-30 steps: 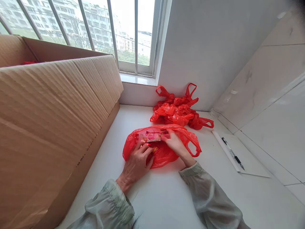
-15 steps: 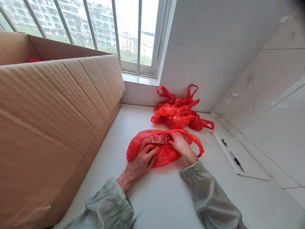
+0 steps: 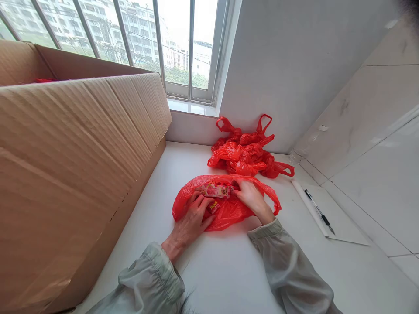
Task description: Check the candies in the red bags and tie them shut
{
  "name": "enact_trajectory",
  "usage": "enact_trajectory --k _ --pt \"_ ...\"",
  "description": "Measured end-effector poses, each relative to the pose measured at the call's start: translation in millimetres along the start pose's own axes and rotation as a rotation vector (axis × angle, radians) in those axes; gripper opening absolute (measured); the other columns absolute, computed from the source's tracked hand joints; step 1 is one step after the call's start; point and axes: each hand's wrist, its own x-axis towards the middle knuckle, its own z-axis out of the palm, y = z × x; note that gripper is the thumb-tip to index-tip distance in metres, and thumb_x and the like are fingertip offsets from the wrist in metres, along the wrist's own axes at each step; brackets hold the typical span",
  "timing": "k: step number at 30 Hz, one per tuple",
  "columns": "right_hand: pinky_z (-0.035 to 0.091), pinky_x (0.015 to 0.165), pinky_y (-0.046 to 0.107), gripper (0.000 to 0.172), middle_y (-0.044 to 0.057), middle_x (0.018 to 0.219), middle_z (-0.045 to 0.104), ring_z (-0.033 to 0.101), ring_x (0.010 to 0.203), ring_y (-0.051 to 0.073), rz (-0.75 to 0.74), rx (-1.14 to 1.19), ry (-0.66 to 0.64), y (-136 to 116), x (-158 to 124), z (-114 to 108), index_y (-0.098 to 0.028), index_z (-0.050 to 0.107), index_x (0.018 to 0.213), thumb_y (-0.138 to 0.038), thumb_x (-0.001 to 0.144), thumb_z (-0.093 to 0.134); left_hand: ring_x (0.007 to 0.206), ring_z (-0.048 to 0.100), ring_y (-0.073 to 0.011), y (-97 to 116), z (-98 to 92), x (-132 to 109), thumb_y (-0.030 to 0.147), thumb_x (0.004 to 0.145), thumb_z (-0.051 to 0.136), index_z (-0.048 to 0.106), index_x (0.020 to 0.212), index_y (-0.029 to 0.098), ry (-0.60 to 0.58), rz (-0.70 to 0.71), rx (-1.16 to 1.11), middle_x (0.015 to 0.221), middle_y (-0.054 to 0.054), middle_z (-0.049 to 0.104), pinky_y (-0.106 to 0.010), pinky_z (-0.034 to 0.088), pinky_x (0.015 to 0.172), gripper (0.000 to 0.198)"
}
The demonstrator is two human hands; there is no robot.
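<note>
A red plastic bag lies with its mouth open on the white surface. Inside it are a pink snack packet and a smaller dark red packet with yellow print. My left hand reaches in from the left, its fingers loosely spread beside the packets and its fingertips at the pink packet's left end. From the right, my right hand has its thumb and fingers closed at the other end of the pink packet. Some of its fingertips are hidden by the bag's rim.
Several knotted red plastic bags are heaped against the wall behind. A tall cardboard box stands at the left, with something red inside. At the right, a black pen rests on white paper, near a clear plastic bottle.
Both hands remain inside the bag. My left fingers have shifted slightly left, and more of the small dark red packet shows. The pink packet has moved or turned a little.
</note>
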Motion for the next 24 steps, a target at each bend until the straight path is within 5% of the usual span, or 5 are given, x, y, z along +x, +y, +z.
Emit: enact_trajectory --k 9,16,24 --pt "0.039 0.073 0.029 0.006 0.007 0.098 0.071 0.063 0.089 0.022 0.015 0.065 -0.062 -4.5 -1.3 -12.5 -0.020 0.057 0.085 -0.017 0.082 0.052 0.115 0.050 -0.0307 1.4 -2.5 -1.2 0.005 0.082 0.054 0.059 0.117 0.016 0.056 0.011 -0.086 0.110 -0.010 0.063 -0.050 0.051 0.096 0.036" --pt "0.041 0.072 0.028 0.012 0.007 0.092 0.071 0.062 0.082 0.020 -0.031 0.093 -0.047 -9.1 -1.0 -19.1 -0.017 0.063 0.085 -0.022 0.089 0.053 0.102 0.058 -0.0257 -0.8 -5.3 1.8 0.012 0.086 0.053 0.060 0.106 0.017 0.045 -0.032 -0.153 0.101 -0.008 0.063 -0.042 0.053 0.088 0.022" --pt "0.043 0.075 0.029 0.019 0.006 0.096 0.071 0.061 0.081 0.018 -0.039 0.154 -0.053 -8.8 -2.6 -19.4 -0.018 0.065 0.090 -0.017 0.089 0.046 0.107 0.056 -0.0287 -2.2 -4.7 0.8 0.013 0.089 0.049 0.061 0.107 0.014 0.053 -0.007 -0.123 0.102 -0.011 0.065 -0.048 0.049 0.094 0.022"
